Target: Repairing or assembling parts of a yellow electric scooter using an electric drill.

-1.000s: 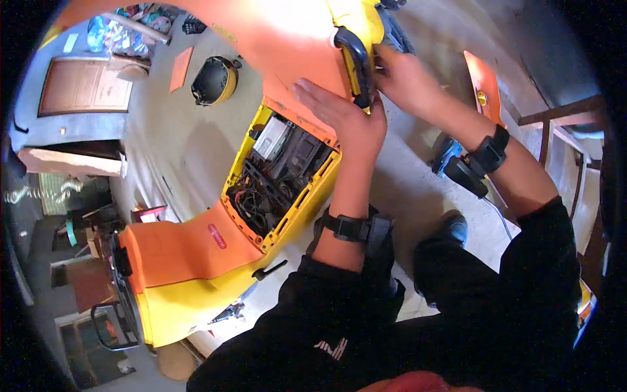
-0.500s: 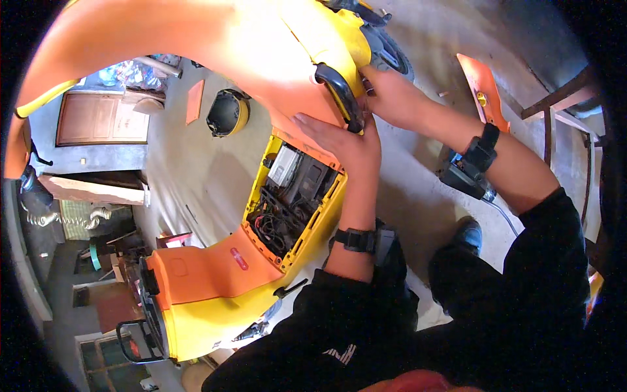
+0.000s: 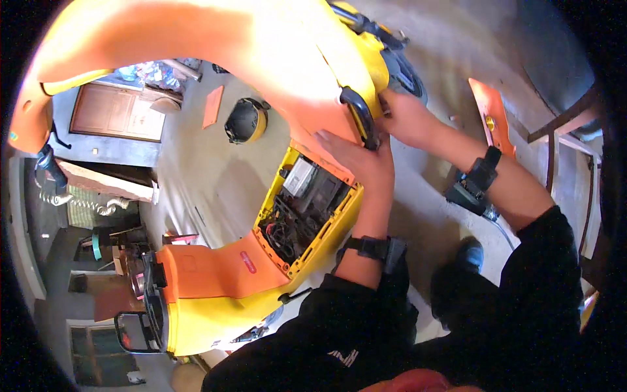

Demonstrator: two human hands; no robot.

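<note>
Near the upper centre of the frame, an orange scooter seat is being pressed by the left hand, fingers flat. Beside it, the black grab handle is being reached by the right hand; its fingers are hidden, so its grasp cannot be told.

red oval label | on orange scooter panel | beside open yellow compartment

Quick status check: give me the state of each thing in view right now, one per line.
Orange seat panel: raised, tilted up over the scooter.
Under-seat compartment: open, wiring and a grey box exposed.
Black grab handle: on the panel's edge, between both hands.
Left hand: flat on the panel's edge.
Right hand: at the handle.
Helmet: on the floor, apart.
Loose orange panel: detached, on the floor.
</note>
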